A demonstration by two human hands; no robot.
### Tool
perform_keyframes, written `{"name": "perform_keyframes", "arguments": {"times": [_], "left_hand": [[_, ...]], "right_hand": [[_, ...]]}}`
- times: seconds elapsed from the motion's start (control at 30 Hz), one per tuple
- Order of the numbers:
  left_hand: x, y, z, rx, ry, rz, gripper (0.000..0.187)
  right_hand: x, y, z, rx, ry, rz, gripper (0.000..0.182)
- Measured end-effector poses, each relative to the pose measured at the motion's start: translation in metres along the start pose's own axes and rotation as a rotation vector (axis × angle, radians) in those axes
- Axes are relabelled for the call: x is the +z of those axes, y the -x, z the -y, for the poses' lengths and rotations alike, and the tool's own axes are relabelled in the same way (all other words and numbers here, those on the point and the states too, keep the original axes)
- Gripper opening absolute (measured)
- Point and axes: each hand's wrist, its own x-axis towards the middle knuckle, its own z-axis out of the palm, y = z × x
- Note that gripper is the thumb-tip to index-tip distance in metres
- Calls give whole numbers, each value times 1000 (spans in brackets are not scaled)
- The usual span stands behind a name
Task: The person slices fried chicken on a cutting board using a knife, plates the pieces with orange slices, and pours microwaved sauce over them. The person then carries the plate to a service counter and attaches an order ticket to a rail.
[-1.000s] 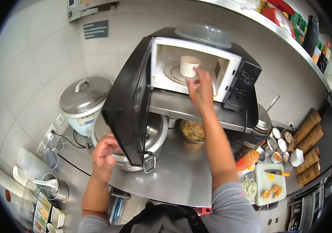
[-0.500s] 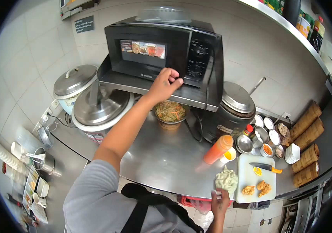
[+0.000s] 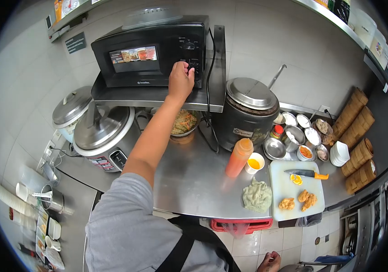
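My left hand (image 3: 181,80) is raised to the black microwave (image 3: 151,54), its fingers closed at the lower control knob, which they partly cover. The microwave door is shut, and the oven stands on a metal shelf. Low in the view, away from the counter, my right hand (image 3: 270,262) hangs with its fingers curled; whether it holds anything is hidden. Above it on the counter lie a pale green cloth (image 3: 257,195) and a white cutting board (image 3: 278,181) with a knife (image 3: 306,173), fried pieces (image 3: 308,199) and a cut citrus piece.
Two large cookers (image 3: 106,131) stand at the left, a dark lidded pot (image 3: 247,118) in the middle. An orange-red bottle (image 3: 238,158) is beside a cup (image 3: 254,163). Small bowls (image 3: 274,148) and bamboo steamers (image 3: 356,156) are at the right; a bowl of noodles (image 3: 184,122) sits under the shelf.
My left hand has moved from the microwave's lower edge to its control knob. My right hand has moved down, away from the cloth. The camera view has shifted.
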Motion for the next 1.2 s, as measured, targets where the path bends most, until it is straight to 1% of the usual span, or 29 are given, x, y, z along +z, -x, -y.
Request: {"name": "perform_keyframes", "arguments": {"times": [0.03, 0.1, 0.2, 0.33, 0.37, 0.4, 0.47, 0.53, 0.57, 0.6, 0.63, 0.67, 0.7, 0.73, 0.77, 0.83, 0.9, 0.93, 0.97, 1.0, 1.03, 1.07, 1.13, 1.17, 1.2], "left_hand": [[0, -1, 2, 55, -18, -17, 22], [0, -3, 6, 104, -28, 2, 22], [-4, -4, 9, 145, -47, 40, 22], [-8, -7, 8, 213, -89, 93, 20], [-10, -8, 7, 228, -106, 108, 20], [-9, -8, 9, 227, -101, 111, 20], [-7, -9, 17, 323, -107, 36, 19], [-12, -10, 13, 377, -172, 12, 19], [-9, -9, 16, 380, -185, 10, 20], [-11, -7, 13, 332, -206, 36, 24], [-13, -1, -3, 221, -170, 38, 28], [-16, 7, -24, 192, -146, -2, 31], [-18, 15, -40, 194, -139, -40, 30], [-18, 30, -62, 209, -39, -53, 27], [-9, 48, -74, 195, 147, -13, 21], [2, 105, -133, 138, 297, 172, 16], [23, 174, -189, 242, 472, 462, 20], [35, 210, -215, 258, 515, 580, 19], [59, 257, -224, 296, 551, 658, 20], [60, 284, -255, 51, 592, 905, 30], [71, 315, -270, -8, 582, 997, 36], [85, 344, -280, -69, 571, 1094, 42], [100, 375, -308, -128, 507, 1185, 45], [110, 385, -322, -158, 478, 1224, 46], [120, 391, -335, -96, 453, 1173, 47]], "right_hand": [[1, 7, 3, 5, -10, -2, 29], [7, 19, 6, 7, -13, -19, 29], [17, 34, 10, -6, -38, -18, 29], [17, 51, 31, 67, -21, 71, 27], [18, 54, 28, 54, -19, 126, 37], [22, 54, 23, 30, -60, 99, 31], [39, 54, 9, 0, -133, 42, 22], [44, 60, -2, -11, -108, 38, 24], [46, 63, -4, -4, -176, 44, 24], [44, 60, -2, -5, -246, 40, 25], [36, 57, 7, -28, -166, 53, 25], [28, 52, 11, -56, -93, 74, 25], [23, 50, 5, -14, -87, 71, 26], [20, 47, -2, 23, -86, 74, 27], [15, 44, -9, 23, -77, 59, 28], [0, 37, -24, 61, -79, 27, 27], [-17, 30, -51, 54, -54, -1, 27], [-26, 29, -69, 61, -55, -36, 26], [-35, 28, -89, 65, -58, -66, 26], [-46, 27, -108, 66, -62, -95, 26], [-62, 25, -122, 172, -57, -96, 29], [-67, 27, -156, 193, 27, -126, 32], [-78, 38, -232, 237, 200, -175, 37], [-89, 45, -254, 286, 270, -147, 38], [-100, 48, -274, 334, 336, -120, 40]]}}
